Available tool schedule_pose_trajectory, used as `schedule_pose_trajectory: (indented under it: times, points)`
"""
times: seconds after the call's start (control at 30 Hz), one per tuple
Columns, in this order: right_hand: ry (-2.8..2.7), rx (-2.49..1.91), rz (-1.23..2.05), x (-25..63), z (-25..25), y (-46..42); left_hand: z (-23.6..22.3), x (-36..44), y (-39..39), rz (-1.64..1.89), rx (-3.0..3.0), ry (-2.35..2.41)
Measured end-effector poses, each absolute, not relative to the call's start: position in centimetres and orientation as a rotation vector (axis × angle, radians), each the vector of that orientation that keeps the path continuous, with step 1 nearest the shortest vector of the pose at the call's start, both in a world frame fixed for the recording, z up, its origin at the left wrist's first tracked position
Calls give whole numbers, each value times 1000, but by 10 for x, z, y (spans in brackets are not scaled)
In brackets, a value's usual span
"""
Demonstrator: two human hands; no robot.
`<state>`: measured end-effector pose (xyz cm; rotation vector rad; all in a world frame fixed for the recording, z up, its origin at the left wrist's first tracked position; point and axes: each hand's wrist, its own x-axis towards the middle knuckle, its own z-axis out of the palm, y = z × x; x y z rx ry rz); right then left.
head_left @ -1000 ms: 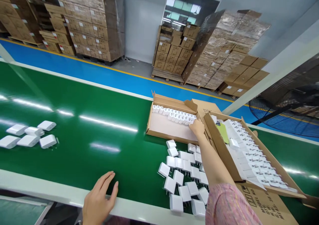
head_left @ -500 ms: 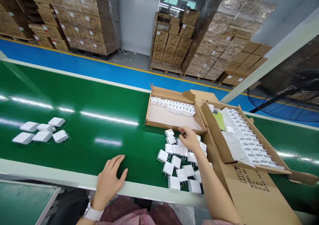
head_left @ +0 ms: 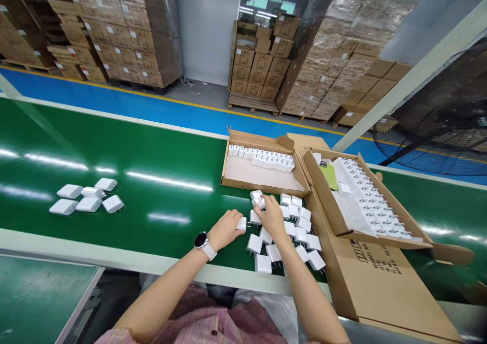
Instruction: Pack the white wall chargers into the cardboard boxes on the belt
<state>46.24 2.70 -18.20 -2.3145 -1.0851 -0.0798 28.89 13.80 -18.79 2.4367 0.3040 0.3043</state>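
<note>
A heap of white plug adapters [head_left: 292,232] lies on the green belt [head_left: 152,192] in front of me. My left hand [head_left: 227,228], with a watch on the wrist, is closed on one white adapter at the heap's left edge. My right hand [head_left: 271,214] is curled over another adapter at the top of the heap, fingers pinching it. Just beyond stands a shallow cardboard tray [head_left: 262,184] with one row of adapters along its far side.
A second tilted cardboard tray [head_left: 323,197] full of adapters rests on a large carton [head_left: 380,288] at the right. Several white adapters [head_left: 87,202] lie in a group on the belt at the left. Pallets of boxes stand behind; a black fan [head_left: 437,115] is at the right.
My left hand left the belt's near edge and moved right to the heap, closing on an adapter. My right hand came back from the tray to the heap. The left group drifted right.
</note>
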Motion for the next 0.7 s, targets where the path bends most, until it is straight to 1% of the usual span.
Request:
schedule_pose_trajectory:
  times: [0.13, 0.3, 0.37, 0.4, 0.47, 0.53, 0.57, 0.6, 0.7]
  points:
    - [-1209, -2009, 0, 426, -196, 26, -190, 256, 166, 445, 2231, 387]
    - [-1381, -1821, 290, 371, -205, 36, -188, 241, 175, 466, 2331, 473]
    - [-1441, -1732, 421, 371, -206, 36, -189, 244, 171, 436, 2370, 493]
    - [-1433, -1740, 434, 379, -205, 35, -190, 247, 168, 418, 2390, 486]
    - [-1336, -1923, 330, 410, -201, 32, -191, 254, 162, 396, 2419, 454]
    - [-1197, -2251, 138, 456, -194, 26, -192, 260, 158, 398, 2415, 424]
    - [-1177, -2404, 96, 479, -189, 23, -193, 262, 156, 409, 2402, 416]
    - [-1212, -2497, 105, 501, -185, 20, -194, 264, 155, 423, 2388, 413]
    - [-1291, -2562, 168, 545, -176, 13, -197, 264, 156, 474, 2348, 414]
